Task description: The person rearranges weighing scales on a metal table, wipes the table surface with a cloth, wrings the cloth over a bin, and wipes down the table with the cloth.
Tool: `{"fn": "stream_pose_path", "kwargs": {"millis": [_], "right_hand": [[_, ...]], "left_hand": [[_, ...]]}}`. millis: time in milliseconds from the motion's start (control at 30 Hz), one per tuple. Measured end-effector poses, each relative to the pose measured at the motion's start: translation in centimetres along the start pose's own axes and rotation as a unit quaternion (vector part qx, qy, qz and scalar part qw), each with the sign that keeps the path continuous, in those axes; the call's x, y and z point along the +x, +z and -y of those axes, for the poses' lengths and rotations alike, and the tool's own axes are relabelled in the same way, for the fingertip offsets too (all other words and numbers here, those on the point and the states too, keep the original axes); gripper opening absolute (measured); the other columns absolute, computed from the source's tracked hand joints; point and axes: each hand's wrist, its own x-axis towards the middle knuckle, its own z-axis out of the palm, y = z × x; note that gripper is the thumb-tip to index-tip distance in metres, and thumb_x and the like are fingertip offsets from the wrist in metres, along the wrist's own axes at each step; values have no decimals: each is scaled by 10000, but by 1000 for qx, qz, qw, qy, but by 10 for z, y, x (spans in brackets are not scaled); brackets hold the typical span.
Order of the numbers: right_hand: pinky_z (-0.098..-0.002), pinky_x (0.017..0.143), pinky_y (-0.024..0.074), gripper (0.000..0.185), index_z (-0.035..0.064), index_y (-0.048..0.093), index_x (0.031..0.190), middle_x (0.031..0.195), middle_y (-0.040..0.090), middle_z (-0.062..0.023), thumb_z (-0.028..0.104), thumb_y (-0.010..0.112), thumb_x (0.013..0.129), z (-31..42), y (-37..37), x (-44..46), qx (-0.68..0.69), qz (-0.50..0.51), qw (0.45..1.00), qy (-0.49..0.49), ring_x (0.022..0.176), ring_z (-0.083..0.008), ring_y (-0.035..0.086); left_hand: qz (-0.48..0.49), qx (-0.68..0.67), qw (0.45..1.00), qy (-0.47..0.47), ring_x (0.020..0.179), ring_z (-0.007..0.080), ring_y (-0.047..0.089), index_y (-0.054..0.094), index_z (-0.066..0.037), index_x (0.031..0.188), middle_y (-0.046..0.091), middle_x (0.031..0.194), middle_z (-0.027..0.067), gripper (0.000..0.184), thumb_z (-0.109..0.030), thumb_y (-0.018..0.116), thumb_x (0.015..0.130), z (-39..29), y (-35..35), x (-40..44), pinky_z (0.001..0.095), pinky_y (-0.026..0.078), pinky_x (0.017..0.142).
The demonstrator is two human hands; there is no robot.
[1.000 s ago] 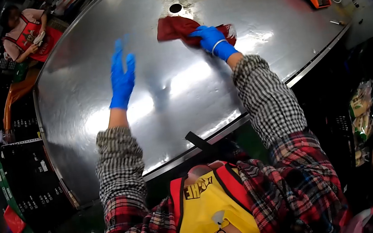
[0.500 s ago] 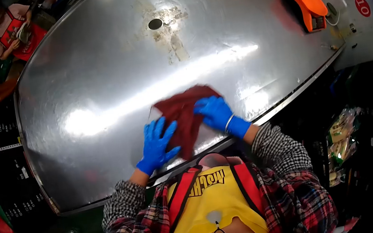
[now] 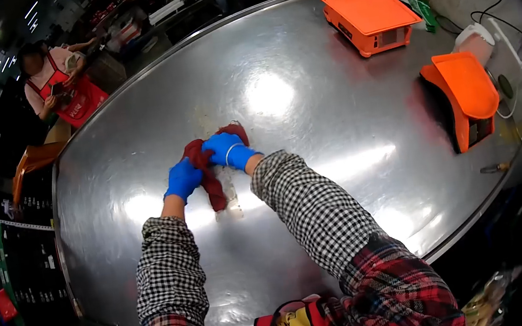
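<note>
A dark red cloth (image 3: 212,186) lies bunched on the shiny metal table (image 3: 322,221), over a stained patch. Both my hands wear blue gloves and reach far forward. My left hand (image 3: 182,179) is closed on the cloth's left side. My right hand (image 3: 226,149) grips the cloth's upper part, knuckles up, with a piece of cloth showing beyond it. One end of the cloth hangs toward me across the tabletop. The hole in the table seen earlier is hidden now.
Two orange scales, one (image 3: 370,14) at the back right and another (image 3: 465,94) at the right edge, stand on the table. A small tool (image 3: 495,168) lies near the right corner. Across the table's left side stands a person in a red apron (image 3: 75,96).
Both hands have moved forward, away from my body, taking the cloth to the stained patch. My left hand has gone from spread fingers to gripping. The cloth is more bunched, and the view has tilted up.
</note>
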Motion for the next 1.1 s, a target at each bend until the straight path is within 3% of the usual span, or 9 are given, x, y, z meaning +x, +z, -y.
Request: {"fn": "stream_pose_path", "kwargs": {"millis": [33,133,233,333,400,467,567,800,1100], "right_hand": [[-403,903,512,297,122,671,1113,1067,692,-125,217,658,831,-26,-17,4,105,-20,993,-48,996,-329,656],[-334,903,513,272,22,645,1113,1015,679,-93,68,644,845,-70,-117,-68,479,-185,858,3,968,-219,640],[-330,931,493,339,12,625,1209,1114,667,-109,161,663,908,-140,-221,-189,366,-292,875,121,1042,-206,620],[-428,1055,365,784,66,353,1414,1363,408,-234,322,755,791,-205,-277,-317,-35,-339,919,199,1265,-364,400],[-494,1138,279,1106,103,172,1550,1530,235,-318,429,815,713,-216,-283,-352,-225,-310,891,243,1414,-470,253],[-541,1131,260,1120,223,130,1569,1568,182,-273,548,773,711,-248,-267,-342,-177,-259,895,317,1435,-454,212],[-658,1088,193,1130,263,78,1573,1603,151,-195,788,582,709,-248,-236,-280,-331,-132,781,512,1465,-409,156],[-649,1115,172,967,166,187,1556,1582,220,-193,766,428,836,-311,-223,-42,-318,-205,820,431,1445,-400,218],[-578,1129,235,674,266,287,1518,1599,226,-78,604,373,941,-300,-163,318,-361,-113,897,227,1462,-299,223]], "left_hand": [[-68,-178,980,54,1154,358,593,564,-94,1296,599,1265,220,551,-343,680,819,5,10,-1,455,427,1002],[-376,82,915,119,1237,349,543,478,-33,1389,540,1354,230,678,-304,730,820,27,29,-44,384,450,1001],[-272,-48,959,-67,1398,411,318,304,-35,1494,333,1497,281,928,-467,737,796,75,37,-120,470,286,1127],[-141,-32,954,-261,1417,465,230,89,-39,1546,195,1526,350,1195,-597,749,720,115,62,-174,541,239,1133],[-103,-68,964,-236,1424,497,156,-4,-30,1539,111,1530,372,1274,-613,754,698,133,75,-190,569,205,1137],[-73,-71,968,-231,1427,523,91,-75,-22,1530,43,1532,386,1320,-605,761,691,135,95,-198,594,171,1138],[-19,-70,964,-257,1427,549,-35,-158,-22,1511,-90,1534,376,1360,-545,785,683,122,103,-194,617,116,1142],[20,-28,961,-274,1427,547,-53,-177,-19,1506,-125,1527,379,1421,-560,803,630,129,108,-190,649,97,1122],[48,-96,974,-201,1399,495,-269,-246,34,1462,-255,1525,323,1531,-843,663,596,136,112,-207,643,-92,1098]]}}
